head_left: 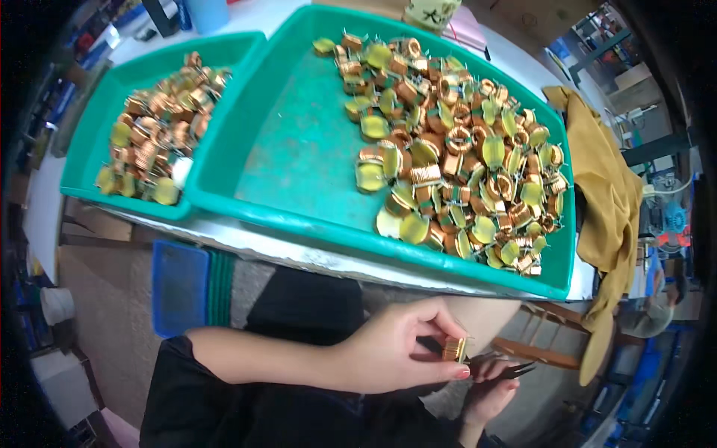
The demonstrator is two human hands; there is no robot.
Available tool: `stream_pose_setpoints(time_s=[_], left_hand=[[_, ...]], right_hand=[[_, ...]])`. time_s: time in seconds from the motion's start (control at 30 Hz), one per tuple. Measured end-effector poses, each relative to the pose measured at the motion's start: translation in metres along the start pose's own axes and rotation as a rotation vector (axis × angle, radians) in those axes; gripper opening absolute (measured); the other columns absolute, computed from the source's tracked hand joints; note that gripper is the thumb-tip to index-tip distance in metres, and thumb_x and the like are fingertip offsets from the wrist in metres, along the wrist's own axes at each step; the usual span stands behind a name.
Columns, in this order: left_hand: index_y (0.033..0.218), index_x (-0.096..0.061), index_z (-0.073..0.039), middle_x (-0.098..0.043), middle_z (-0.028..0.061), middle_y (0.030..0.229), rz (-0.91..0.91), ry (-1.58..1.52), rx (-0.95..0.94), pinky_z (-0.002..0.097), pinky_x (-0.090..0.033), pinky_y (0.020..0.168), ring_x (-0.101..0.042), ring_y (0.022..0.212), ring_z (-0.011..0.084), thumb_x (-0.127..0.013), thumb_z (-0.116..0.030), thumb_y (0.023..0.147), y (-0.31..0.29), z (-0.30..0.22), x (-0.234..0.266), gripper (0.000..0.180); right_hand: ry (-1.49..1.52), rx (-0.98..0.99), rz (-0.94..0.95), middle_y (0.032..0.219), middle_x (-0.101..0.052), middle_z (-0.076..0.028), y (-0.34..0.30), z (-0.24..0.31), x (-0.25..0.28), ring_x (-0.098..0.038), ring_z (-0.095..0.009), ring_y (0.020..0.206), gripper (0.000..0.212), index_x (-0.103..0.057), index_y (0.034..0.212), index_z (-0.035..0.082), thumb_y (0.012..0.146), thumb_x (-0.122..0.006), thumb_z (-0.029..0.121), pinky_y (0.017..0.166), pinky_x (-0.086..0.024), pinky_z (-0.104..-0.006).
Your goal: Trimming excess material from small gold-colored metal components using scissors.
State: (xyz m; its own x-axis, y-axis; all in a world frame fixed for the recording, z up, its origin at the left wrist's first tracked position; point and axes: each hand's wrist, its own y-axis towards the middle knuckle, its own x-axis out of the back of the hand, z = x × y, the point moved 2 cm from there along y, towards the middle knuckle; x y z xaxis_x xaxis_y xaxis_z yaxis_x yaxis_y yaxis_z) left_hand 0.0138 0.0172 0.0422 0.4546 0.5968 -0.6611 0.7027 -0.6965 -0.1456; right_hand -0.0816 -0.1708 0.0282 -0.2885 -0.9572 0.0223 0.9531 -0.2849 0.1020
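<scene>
Nearest to the camera lies the bare left forearm (276, 360), which comes out of a black sleeve (166, 396) toward the left hand. Largest of the things is the big green tray (287, 153), at one o'clock, with many copper-wound toroidal coils (426, 174) heaped over its two-o'clock side; its green bottom shows toward eleven o'clock and gives room for moving. Smaller green tray (101, 125), at ten o'clock, touches it and also holds coils.

At five o'clock, the left hand (399, 340) is pinched almost closed: thumb and finger have hold of one copper-wound coil (452, 349), outside the tray, its thin leads toward three o'clock. Behind it, the right hand (489, 394), partly hidden, is curled around a dark fine-tipped hand tool (517, 371), whose tips point away from the coil.

I judge that the step in hand is holding this single coil ready for handwork. Any use of the tool on it would call for a steady pinch and for turning the tips around.

Concerning edges, the left knuckles look near the white table edge (314, 257); I cannot tell the depth. Wooden stool (538, 352) stands at four o'clock, beyond the tool.
</scene>
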Motion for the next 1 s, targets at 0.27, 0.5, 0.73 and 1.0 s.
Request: stream_pose_setpoints(time_s=[0.27,0.5,0.73,1.0], left_hand=[[0.112,-0.045,-0.003,-0.056,0.0136,0.094,0.098,-0.115,0.22,0.0307,-0.056,0.07,-0.059,0.08,0.019,-0.059,0.0,0.084,-0.009,-0.11,0.011,0.031],[0.101,-0.052,-0.001,-0.055,0.0065,0.073,-0.284,0.227,-0.037,0.0171,-0.044,0.042,-0.051,0.048,0.0081,-0.059,-0.008,0.086,0.03,-0.172,0.059,0.018],[0.086,-0.053,-0.003,-0.054,0.0027,0.067,-0.587,0.571,-0.022,0.0156,-0.036,0.038,-0.049,0.046,0.0077,-0.062,-0.011,0.084,0.069,-0.2,0.124,0.013],[0.08,-0.052,-0.002,-0.057,0.0111,0.064,-0.523,2.059,-0.172,0.0367,-0.049,0.051,-0.057,0.054,0.0244,-0.059,-0.017,0.084,0.096,-0.224,0.149,0.017]], right_hand=[[-0.175,0.017,0.123,0.069,-0.049,-0.008,0.006,-0.012,-0.007,-0.045,-0.019,0.063,0.044,-0.046,0.077,0.004,0.096,-0.033,0.042,0.061,-0.039,-0.0287],[-0.428,-0.039,0.255,0.07,-0.051,-0.01,0.017,-0.001,-0.014,-0.047,-0.022,0.061,0.031,-0.05,0.08,0.001,0.093,-0.04,0.027,0.06,-0.039,-0.0292],[-0.521,-0.024,0.333,0.076,-0.054,-0.013,0.02,-0.009,-0.013,-0.049,-0.027,0.064,0.01,-0.053,0.084,0.0,0.084,-0.048,0.009,0.061,-0.041,-0.0322],[-0.581,-0.043,0.416,0.082,-0.056,-0.016,0.025,-0.018,-0.02,-0.051,-0.031,0.068,0.008,-0.053,0.087,0.0,0.08,-0.05,0.004,0.063,-0.043,-0.0347]])
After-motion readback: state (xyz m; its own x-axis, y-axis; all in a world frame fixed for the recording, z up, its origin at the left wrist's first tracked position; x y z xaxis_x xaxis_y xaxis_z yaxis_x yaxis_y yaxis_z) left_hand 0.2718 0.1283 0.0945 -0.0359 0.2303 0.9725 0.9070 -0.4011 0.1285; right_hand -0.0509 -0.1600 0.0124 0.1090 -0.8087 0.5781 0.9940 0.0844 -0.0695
